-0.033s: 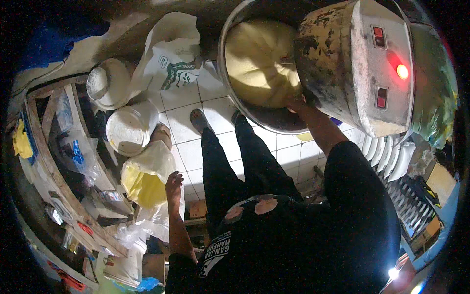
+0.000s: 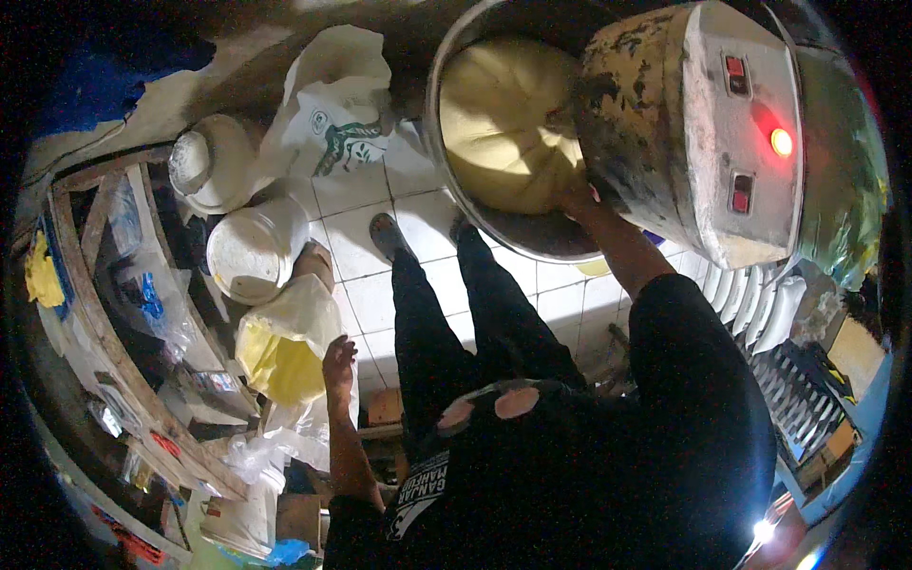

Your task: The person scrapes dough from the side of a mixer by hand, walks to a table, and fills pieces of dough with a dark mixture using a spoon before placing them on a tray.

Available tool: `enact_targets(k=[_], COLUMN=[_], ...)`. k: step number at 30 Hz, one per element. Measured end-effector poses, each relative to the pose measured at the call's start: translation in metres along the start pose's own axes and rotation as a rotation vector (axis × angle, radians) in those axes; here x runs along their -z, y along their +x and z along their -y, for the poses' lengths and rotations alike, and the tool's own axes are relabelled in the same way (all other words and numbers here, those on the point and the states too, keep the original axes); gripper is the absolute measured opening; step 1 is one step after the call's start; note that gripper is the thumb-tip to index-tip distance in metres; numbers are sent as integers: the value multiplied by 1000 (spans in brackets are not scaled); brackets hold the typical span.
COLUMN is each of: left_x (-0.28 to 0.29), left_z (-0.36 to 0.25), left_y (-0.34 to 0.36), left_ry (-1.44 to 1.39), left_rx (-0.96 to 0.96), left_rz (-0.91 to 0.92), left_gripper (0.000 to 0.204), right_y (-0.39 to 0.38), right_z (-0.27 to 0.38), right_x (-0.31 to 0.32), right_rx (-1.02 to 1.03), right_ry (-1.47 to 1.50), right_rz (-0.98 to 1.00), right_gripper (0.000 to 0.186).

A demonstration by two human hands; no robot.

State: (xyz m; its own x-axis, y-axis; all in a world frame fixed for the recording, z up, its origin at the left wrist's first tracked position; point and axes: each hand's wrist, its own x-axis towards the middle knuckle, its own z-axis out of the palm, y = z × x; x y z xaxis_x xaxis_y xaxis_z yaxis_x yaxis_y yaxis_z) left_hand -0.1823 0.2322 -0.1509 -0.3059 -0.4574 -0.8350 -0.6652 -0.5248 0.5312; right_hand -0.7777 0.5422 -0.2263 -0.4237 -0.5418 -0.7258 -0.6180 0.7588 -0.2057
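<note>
A wide metal mixing bowl (image 2: 434, 114) holds a large mass of pale yellow dough (image 2: 503, 114), folded and creased on top. My right hand (image 2: 578, 193) reaches to the dough's near right edge, inside the bowl's rim, beside the mixer. Its fingers are in shadow and partly hidden there. Above the bowl's right side stands the worn mixer head (image 2: 655, 123), with two red switches and a glowing red light. My left hand (image 2: 339, 364) hangs at my left with loosely bent fingers and nothing in it, next to a sack with a yellow lining (image 2: 285, 366).
Two white buckets (image 2: 249, 249) stand at the left, near a wooden shelf (image 2: 142, 380) with plastic bags. A white printed sack (image 2: 342, 123) lies on the tiled floor (image 2: 361, 228). White curved pieces (image 2: 755, 304) and a dark slatted crate (image 2: 798, 404) are at the right.
The dough's folds have shifted slightly in the bowl, and my right hand has moved very little at its edge. My left hand stays in place.
</note>
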Motion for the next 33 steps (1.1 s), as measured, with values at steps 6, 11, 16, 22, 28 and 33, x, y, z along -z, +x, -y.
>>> enact_targets(k=[6, 11, 16, 22, 28, 33], left_x=[7, 29, 22, 8, 14, 29], left_z=[12, 54, -21, -55, -15, 56], left_y=[-27, -17, -6, 3, -16, -31], left_ry=[5, 160, 56, 110, 27, 67], left_rx=[93, 129, -1, -73, 3, 78], left_rz=[-95, -48, -54, -31, -40, 28], left_gripper=[36, 40, 35, 38, 37, 35], right_y=[-9, 20, 62, 37, -23, -17], right_z=[-11, 87, 174, 76, -17, 36], right_x=[5, 60, 92, 27, 5, 31], right_rx=[-109, 34, 290, 151, -117, -81], right_ry=[-15, 264, 586, 221, 13, 199], right_rz=[-102, -346, -158, -54, -52, -303], right_gripper=[39, 39, 39, 40, 41, 42])
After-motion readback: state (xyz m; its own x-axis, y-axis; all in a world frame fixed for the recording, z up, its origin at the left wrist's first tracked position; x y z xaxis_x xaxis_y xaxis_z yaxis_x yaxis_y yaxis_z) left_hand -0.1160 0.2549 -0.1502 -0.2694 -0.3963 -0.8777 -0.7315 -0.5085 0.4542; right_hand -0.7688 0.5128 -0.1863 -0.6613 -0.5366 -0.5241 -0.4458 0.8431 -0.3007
